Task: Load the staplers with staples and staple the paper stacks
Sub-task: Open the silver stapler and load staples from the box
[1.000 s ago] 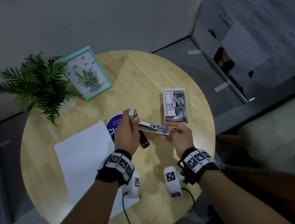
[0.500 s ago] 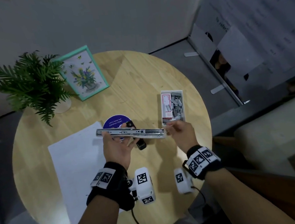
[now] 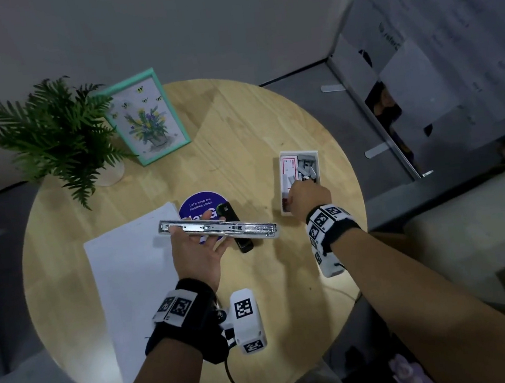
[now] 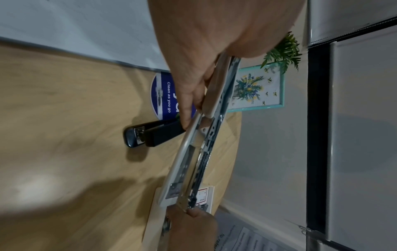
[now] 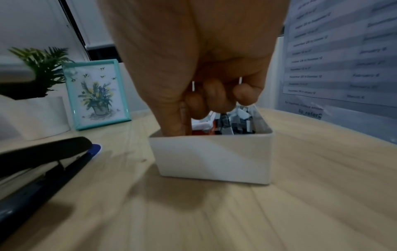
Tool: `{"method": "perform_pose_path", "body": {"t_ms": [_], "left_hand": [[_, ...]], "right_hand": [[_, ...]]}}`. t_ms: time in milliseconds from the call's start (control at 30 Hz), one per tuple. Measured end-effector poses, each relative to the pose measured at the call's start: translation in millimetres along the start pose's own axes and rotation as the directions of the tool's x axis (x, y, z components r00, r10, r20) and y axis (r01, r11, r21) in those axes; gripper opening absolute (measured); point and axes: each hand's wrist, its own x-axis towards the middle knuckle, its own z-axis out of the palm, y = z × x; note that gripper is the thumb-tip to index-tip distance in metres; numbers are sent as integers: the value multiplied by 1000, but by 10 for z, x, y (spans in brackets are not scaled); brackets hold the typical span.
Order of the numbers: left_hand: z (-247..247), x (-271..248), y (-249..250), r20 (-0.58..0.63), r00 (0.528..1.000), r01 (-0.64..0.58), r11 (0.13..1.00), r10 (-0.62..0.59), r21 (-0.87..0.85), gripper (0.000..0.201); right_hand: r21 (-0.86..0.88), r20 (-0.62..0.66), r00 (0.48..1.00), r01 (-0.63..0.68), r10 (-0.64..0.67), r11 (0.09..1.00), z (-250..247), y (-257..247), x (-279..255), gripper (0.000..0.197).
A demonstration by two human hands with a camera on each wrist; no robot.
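Seen from the head camera, a round wooden table (image 3: 236, 123) stands against a grey wall and bears a potted fern (image 3: 53, 136), a framed flower print (image 3: 146, 116), a paper stack (image 3: 130, 270), a blue round sticker (image 3: 199, 206) and a black stapler (image 3: 236, 225). Left hand (image 3: 197, 255) grips an opened silver stapler (image 3: 217, 229) above the table; right hand (image 3: 307, 197) reaches into the white box (image 3: 281, 187) of staples (image 3: 307, 167). Left wrist view: fingers (image 4: 189, 101) curl round the opened stapler's rail. Right wrist view: curled fingers (image 5: 206, 100) dip among loose grey staple strips; whether they pinch one cannot be told.
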Motion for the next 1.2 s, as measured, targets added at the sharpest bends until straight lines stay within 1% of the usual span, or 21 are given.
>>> {"method": "perform_pose_path", "body": {"t_ms": [100, 167, 233, 267, 300, 367, 433, 467, 500, 567, 633, 700, 767, 833, 1033, 1200], "left_hand": [[-32, 29, 6, -10, 1000, 0, 1000, 0, 3, 44], [-35, 27, 15, -3, 1000, -2, 1000, 2, 1, 42], [-26, 17, 29, -3, 1000, -8, 1000, 8, -5, 48], [-21, 13, 34, -2, 1000, -11, 1000, 11, -9, 49], [-9, 5, 36, 2, 1000, -12, 1000, 12, -17, 51], [11, -10, 34, 10, 1000, -15, 999, 16, -31, 52], [33, -27, 28, 20, 1000, -22, 999, 23, -42, 53], [51, -41, 27, 28, 999, -24, 999, 25, -47, 54], [64, -46, 24, 32, 999, -27, 998, 28, -54, 53], [110, -74, 24, 40, 999, -29, 997, 31, -68, 51], [163, -122, 33, 48, 998, -31, 996, 35, -82, 44], [207, -172, 48, 54, 998, -36, 994, 42, -102, 43], [238, -223, 73, 52, 997, -43, 993, 49, -112, 45], [237, -246, 97, 52, 997, -49, 993, 55, -112, 50], [184, -296, 144, 53, 996, -60, 991, 66, -119, 62], [141, -306, 191, 48, 996, -71, 984, 79, -162, 57]], "right_hand": [[-6, 5, 1000, 29, -29, 1000, 26, 12, 16, 19], [53, 23, 999, 27, -28, 998, 28, 75, 24, 20], [201, -2, 1000, 30, -30, 979, 34, 180, 4, 17], [314, -26, 999, 41, -35, 948, 47, 247, -14, 13], [435, -55, 998, 57, -37, 898, 59, 320, -38, 14], [644, -92, 996, 61, -2, 763, 59, 453, -89, 24], [825, -97, 993, 47, 60, 564, 9, 535, -177, 30], [882, -97, 993, 52, 74, 468, -40, 553, -227, 28], [915, -97, 993, 61, 71, 398, -95, 554, -283, 25], [937, -114, 993, 94, 40, 337, -242, 512, -405, 20], [935, -163, 986, 163, -26, 315, -374, 430, -520, 25], [931, -180, 978, 203, -101, 303, -493, 318, -648, 25], [934, -179, 969, 221, -170, 280, -562, 182, -777, 21], [929, -199, 957, 253, -211, 271, -576, 41, -866, 19], [881, -248, 940, 319, -233, 350, -493, -243, -948, 26], [845, -260, 939, 334, -225, 417, -466, -333, -992, 17]]}}
